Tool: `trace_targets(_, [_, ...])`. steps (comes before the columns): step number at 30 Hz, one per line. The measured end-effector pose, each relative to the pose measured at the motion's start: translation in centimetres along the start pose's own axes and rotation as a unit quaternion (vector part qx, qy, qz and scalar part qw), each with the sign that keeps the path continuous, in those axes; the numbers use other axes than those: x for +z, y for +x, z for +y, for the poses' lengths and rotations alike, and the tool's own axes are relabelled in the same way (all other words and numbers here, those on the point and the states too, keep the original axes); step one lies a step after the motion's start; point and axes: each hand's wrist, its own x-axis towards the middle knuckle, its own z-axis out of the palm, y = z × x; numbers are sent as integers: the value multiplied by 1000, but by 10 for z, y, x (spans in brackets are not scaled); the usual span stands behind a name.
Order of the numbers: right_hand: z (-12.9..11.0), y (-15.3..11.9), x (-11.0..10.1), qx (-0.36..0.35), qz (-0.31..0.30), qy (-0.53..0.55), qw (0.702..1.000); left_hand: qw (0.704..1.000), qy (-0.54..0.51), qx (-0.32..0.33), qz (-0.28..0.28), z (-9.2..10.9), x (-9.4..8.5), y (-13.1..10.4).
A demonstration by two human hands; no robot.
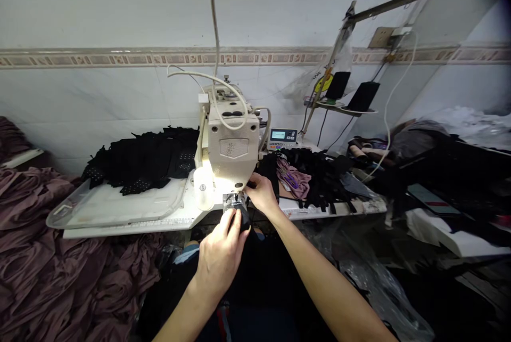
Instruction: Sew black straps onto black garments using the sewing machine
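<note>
A white tiled wall [120, 97] with a patterned beige border strip [131, 58] stands behind a long white work surface [131, 229], and everything here is placed by the cream-coloured metal sewing machine [233, 142] at its middle. A bright light shines at the lower left of the machine's head.

Under the machine's needle area, at its front, lies a small piece of black fabric [245, 219]. The left hand [219, 251] is in front of the machine, its grip pinching that fabric between thumb and fingers. The right hand [262, 193] reaches in at the machine's lower right side; its fingertips are partly hidden there, so I cannot tell whether its grip is pinching anything.

Left of the machine, a heap of black fabric pieces [139, 158], some with pale dots, lies on a shallow translucent plastic tray [120, 208]. Farther left and lower is a large pile of mauve cloth [51, 257]. Just right of the machine stands a grey control panel [282, 137] with a lit screen; in front of it are a crumpled mauve fabric bundle [297, 179] and tangled black strips [327, 177]. Higher, to the machine's right, two black thread cones [338, 86] sit on a metal stand [333, 54].
</note>
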Motion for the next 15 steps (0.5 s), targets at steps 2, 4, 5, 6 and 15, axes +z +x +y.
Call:
trace_targets(2, [1,1,1,13,8,8,1000,1000,7,-13,-3,2,0,1])
trace_targets(4, [3,0,0,32,12,25,999,1000,0,-22,-4,3,-1,0])
trace_targets(5, [4,-3,-1,43,13,37,998,1000,-14,-25,-3,2,-3,-3])
trace_targets(6, [5,-7,-2,54,15,49,997,999,-38,-28,-2,1,-4,-6])
trace_targets(15, [19,-123,-27,176,-39,134,975,915,-334,-186,-125,-61,-34,-63])
